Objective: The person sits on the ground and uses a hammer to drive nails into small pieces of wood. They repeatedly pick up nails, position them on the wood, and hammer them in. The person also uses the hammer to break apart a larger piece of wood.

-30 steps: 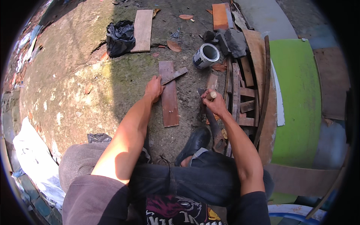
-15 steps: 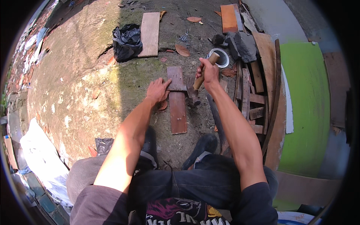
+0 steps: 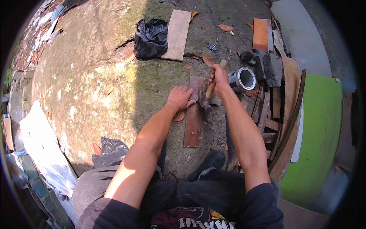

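On mossy concrete, centre: hammer (image 3: 207, 95) over reddish plank (image 3: 193, 114).
L hand (image 3: 180, 98) pressed flat, fingers spread, on plank's far end, apparently to pin it; R hand (image 3: 218, 76) fisted round wooden handle, head low by a small cross piece (image 3: 213, 100); open tin can (image 3: 243, 78) just right, contents not visible; black bag (image 3: 150, 37) far left, crumpled.

An outdoor yard used as a rough woodworking spot is shown. The work is done on a cracked, mossy concrete floor (image 3: 95, 87) lit by sun. Scrap planks (image 3: 274, 110) are stacked at the right, a loose board (image 3: 177, 34) lies farther off, and black plastic bags (image 3: 149, 37), dry leaves (image 3: 225, 28) and rubble (image 3: 263, 65) are scattered about.
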A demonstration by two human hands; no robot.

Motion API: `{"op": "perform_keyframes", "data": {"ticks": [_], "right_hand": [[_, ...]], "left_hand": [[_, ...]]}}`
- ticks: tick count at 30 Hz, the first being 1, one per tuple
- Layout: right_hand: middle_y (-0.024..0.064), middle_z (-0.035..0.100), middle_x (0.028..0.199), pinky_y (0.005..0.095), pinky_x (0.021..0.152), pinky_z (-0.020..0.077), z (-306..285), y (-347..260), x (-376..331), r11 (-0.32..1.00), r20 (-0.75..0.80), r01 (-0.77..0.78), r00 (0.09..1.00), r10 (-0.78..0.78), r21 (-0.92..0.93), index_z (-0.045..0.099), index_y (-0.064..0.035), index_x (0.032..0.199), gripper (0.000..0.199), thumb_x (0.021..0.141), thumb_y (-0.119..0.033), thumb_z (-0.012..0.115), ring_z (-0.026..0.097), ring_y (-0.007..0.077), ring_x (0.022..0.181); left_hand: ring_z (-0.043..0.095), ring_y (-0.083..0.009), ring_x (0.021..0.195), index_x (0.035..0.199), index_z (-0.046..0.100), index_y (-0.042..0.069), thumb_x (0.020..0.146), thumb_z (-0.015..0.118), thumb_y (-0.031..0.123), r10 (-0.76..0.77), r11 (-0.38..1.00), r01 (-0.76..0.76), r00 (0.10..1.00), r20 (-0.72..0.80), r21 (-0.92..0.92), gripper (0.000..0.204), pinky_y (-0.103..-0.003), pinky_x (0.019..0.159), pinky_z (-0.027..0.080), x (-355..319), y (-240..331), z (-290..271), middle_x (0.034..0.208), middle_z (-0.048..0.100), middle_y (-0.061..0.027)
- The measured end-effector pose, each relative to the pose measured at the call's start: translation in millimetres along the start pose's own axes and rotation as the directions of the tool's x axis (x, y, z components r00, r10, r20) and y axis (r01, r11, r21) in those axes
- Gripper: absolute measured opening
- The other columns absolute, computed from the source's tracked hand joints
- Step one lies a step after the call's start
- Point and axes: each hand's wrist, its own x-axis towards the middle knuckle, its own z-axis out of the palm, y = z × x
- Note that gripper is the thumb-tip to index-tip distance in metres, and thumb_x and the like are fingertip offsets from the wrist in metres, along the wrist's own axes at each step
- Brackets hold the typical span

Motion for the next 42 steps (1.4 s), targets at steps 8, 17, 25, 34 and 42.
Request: {"op": "perform_keyframes", "data": {"ticks": [8,17,25,34,42], "right_hand": [[0.0017,0.043,0.055,0.0359,0.047,0.0405,-1.3,8.2,-11.4,0.979,0.034,0.199,0.979,-0.201,0.046,0.045,-0.0107,0.072,0.028,0.087,-0.024,0.065,0.045,0.0166,0.046],[0.0009,0.051,0.06,0.0292,0.047,0.0394,-0.9,24.0,-40.0,0.86,0.003,0.471,0.877,-0.481,0.197,0.052,-0.0068,0.073,0.024,0.085,-0.015,0.071,0.05,0.0123,0.049],[0.004,0.049,0.066,0.0326,0.058,0.0465,-13.1,-38.0,-53.3,0.88,0.199,0.438,0.86,-0.469,0.182,0.051,-0.0076,0.073,0.04,0.09,-0.037,0.072,0.051,0.0166,0.056],[0.003,0.047,0.059,0.0358,0.054,0.0445,-5.6,-27.7,-45.0,0.933,0.124,0.274,0.943,-0.308,0.234,0.05,-0.0086,0.068,0.031,0.091,-0.025,0.063,0.051,0.0179,0.053],[0.0013,0.044,0.057,0.0297,0.047,0.0386,-11.9,-4.7,-46.8,0.847,0.12,0.374,0.887,-0.445,0.378,0.048,-0.007,0.067,0.031,0.093,-0.021,0.058,0.046,0.0124,0.047]], "left_hand": [[0.06,-0.0316,0.109,0.116,0.055,0.008,0.094,0.056,0.054,-0.067,0.997,0.068,0.997,0.032,-0.026,0.052,-0.043,0.09,0.045,0.0,3.4,1.1,0.109,0.063,-0.0143],[0.06,-0.0331,0.109,0.116,0.053,0.004,0.094,0.053,0.056,-0.122,0.992,0.126,0.989,0.087,-0.032,0.056,-0.045,0.094,0.044,6.0,10.5,0.1,0.111,0.064,-0.0169],[0.052,-0.0328,0.121,0.123,0.053,0.003,0.095,0.05,0.055,-0.085,0.991,0.075,0.992,0.091,0.11,0.06,-0.046,0.1,0.039,6.7,13.9,-1.1,0.129,0.056,-0.0167],[0.019,-0.0287,0.152,0.155,0.024,0.002,0.084,0.055,0.071,-0.083,0.981,0.075,0.996,0.038,0.179,0.103,-0.045,0.124,0.013,17.5,11.4,9.0,0.164,0.02,-0.0147],[0.021,-0.0279,0.152,0.157,0.02,0.004,0.058,0.072,0.081,0.035,0.951,-0.114,0.963,0.267,0.287,0.136,-0.043,0.124,0.014,62.8,8.9,-24.8,0.164,0.022,-0.0127]]}}
